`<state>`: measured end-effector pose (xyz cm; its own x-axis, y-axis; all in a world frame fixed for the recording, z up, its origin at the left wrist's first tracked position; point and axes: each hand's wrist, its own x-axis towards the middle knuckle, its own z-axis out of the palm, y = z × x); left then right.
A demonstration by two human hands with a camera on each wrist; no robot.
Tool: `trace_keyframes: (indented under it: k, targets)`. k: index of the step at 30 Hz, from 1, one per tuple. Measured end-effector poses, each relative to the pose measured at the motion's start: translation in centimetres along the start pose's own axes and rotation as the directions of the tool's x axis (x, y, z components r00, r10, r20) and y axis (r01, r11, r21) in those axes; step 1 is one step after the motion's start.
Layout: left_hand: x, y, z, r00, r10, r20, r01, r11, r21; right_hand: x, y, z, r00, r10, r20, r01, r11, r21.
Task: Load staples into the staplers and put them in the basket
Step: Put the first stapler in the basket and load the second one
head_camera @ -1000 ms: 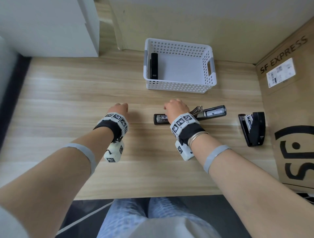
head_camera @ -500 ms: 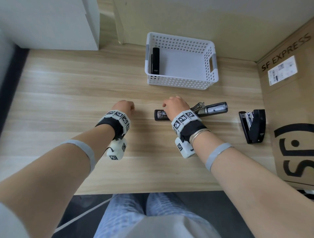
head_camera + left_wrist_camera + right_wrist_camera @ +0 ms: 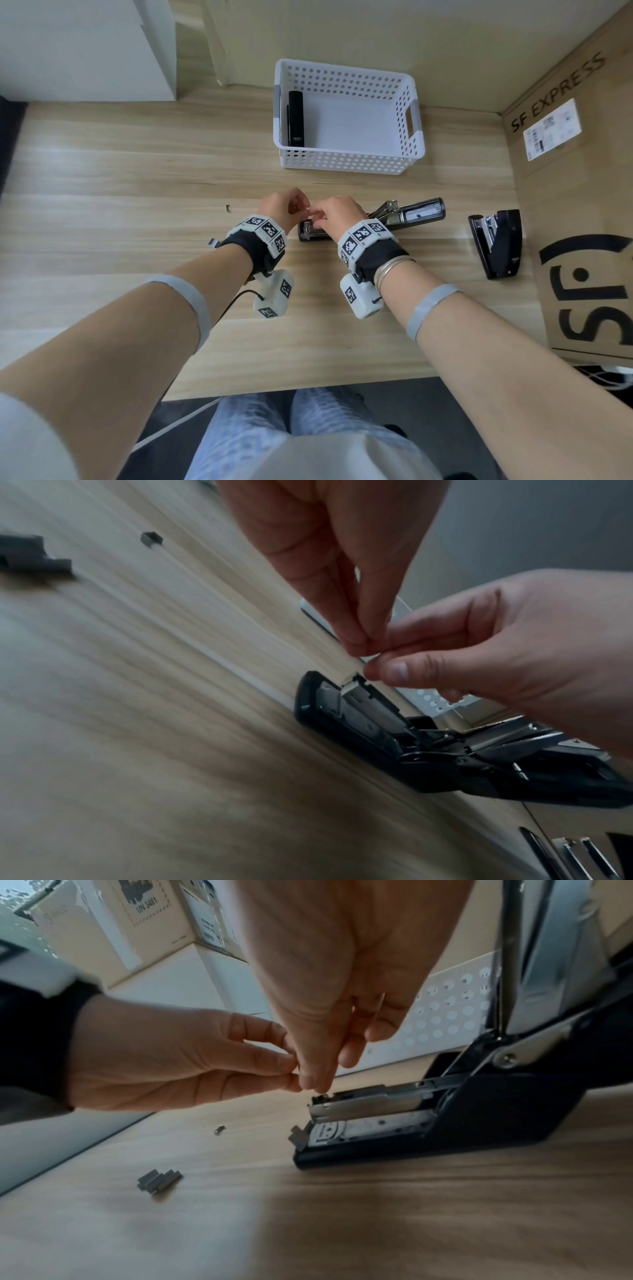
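Observation:
A black stapler lies on the wooden table, folded wide open with its metal magazine exposed. Both hands meet just above the magazine's front end. My left hand and my right hand pinch fingertip to fingertip at one spot. What they pinch is almost hidden, seemingly a short piece of staples. The pinch hovers a little above the stapler, apart from it. A second black stapler lies partly open at the right. A third stapler lies shut inside the white basket.
Loose staple pieces lie on the table left of the hands, with a single small bit further back. A large cardboard box walls off the right side. A white cabinet stands at the back left.
My left hand has moved right from the table's loose staples to meet the right hand. Both hands have risen off the table and now pinch together above the stapler's front.

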<state>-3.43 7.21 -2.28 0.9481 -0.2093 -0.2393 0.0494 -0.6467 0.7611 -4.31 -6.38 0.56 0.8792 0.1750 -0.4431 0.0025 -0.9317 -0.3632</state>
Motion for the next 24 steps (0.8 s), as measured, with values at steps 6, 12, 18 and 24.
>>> trace_keyframes:
  k: [6, 12, 18, 24]
  targets:
    - [0.2, -1.3, -0.1, 0.992, -0.043, 0.119, 0.012, 0.968, 0.250, 0.4, 1.3, 0.3, 0.993, 0.038, -0.112, -0.038, 0.999, 0.002]
    - [-0.6, -0.9, 1.4, 0.948, -0.088, 0.305, -0.023, 0.939, 0.344, 0.8, 1.7, 0.8, 0.990, 0.059, -0.129, -0.062, 0.998, -0.021]
    - [-1.5, 0.1, 2.9, 0.934, -0.089, 0.347, -0.042, 0.935, 0.351, 0.9, 2.2, 0.9, 0.987, 0.084, -0.138, -0.088, 0.996, -0.024]
    - [-2.0, 0.3, 4.0, 0.915, -0.072, 0.396, -0.101, 0.912, 0.397, 0.5, 2.3, 1.0, 0.985, 0.092, -0.147, -0.097, 0.995, -0.024]
